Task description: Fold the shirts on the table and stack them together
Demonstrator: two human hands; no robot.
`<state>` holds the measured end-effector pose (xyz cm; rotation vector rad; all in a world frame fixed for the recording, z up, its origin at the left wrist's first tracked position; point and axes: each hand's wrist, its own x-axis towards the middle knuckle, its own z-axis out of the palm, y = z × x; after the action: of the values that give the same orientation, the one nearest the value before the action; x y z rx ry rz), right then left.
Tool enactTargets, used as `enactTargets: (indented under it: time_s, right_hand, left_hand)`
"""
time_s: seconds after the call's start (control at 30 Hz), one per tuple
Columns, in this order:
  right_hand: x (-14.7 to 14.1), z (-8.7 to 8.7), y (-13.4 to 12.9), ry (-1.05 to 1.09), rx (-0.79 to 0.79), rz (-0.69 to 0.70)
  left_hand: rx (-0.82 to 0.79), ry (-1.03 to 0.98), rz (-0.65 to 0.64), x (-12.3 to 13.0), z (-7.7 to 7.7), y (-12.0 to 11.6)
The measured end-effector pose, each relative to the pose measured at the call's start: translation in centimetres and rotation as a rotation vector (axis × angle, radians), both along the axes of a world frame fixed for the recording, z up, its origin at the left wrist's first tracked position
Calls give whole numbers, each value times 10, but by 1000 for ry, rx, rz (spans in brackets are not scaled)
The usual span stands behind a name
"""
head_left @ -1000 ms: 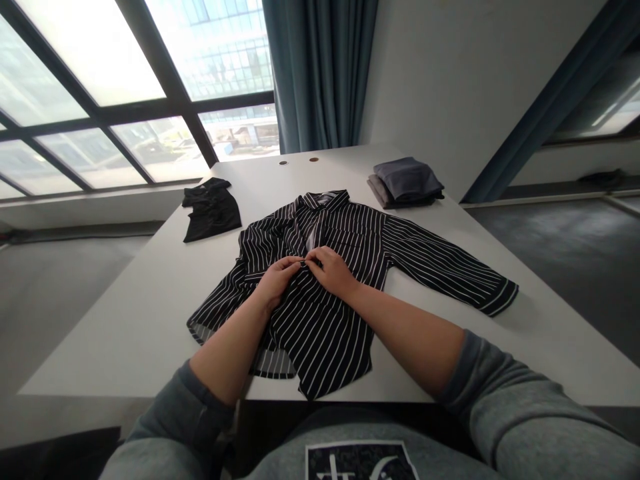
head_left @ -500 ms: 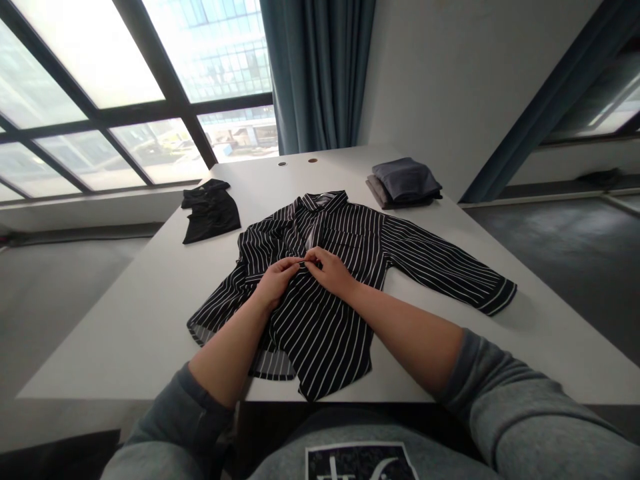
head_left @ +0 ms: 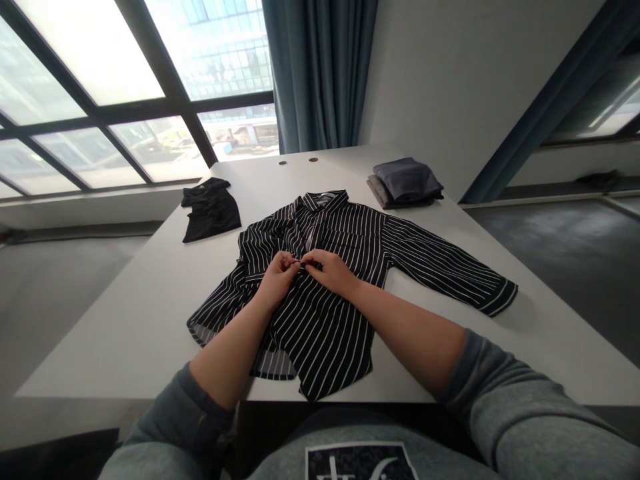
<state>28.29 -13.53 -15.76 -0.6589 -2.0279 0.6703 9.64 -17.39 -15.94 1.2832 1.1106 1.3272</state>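
Observation:
A black shirt with white stripes [head_left: 330, 333] lies spread on the white table [head_left: 125, 320], its collar toward the far side and one sleeve stretched out to the right. At the middle of its front, my left hand [head_left: 279, 275] pinches the shirt's fabric. Close beside it on the right, my right hand [head_left: 327, 268] pinches the same front edge between thumb and fingers. The fingertips of both hands nearly meet; any button between them is too small to make out.
A crumpled black garment [head_left: 213, 210] lies at the table's far left. At the far right sits a stack of folded grey and dark clothes [head_left: 407, 180]. Two round holes are near the far edge, before a blue curtain [head_left: 320, 80] and windows.
My left hand's fingers have curled in a little more and shifted slightly at the shirt's front. My right hand has stayed nearly in place, still pinching the fabric.

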Motion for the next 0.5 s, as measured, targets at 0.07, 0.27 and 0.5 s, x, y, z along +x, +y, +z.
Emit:
enactTargets:
  time_s: [0.07, 0.27, 0.5]
  right_hand:
    - [0, 2, -1, -10, 4, 4]
    - [1, 5, -4, -31, -28, -33]
    - [-4, 1, -5, 53, -141, -52]
  left_hand:
    - [11, 29, 13, 0, -2, 1]
    - [84, 171, 90, 1, -6, 2]
    - [98, 263, 114, 0, -2, 1]
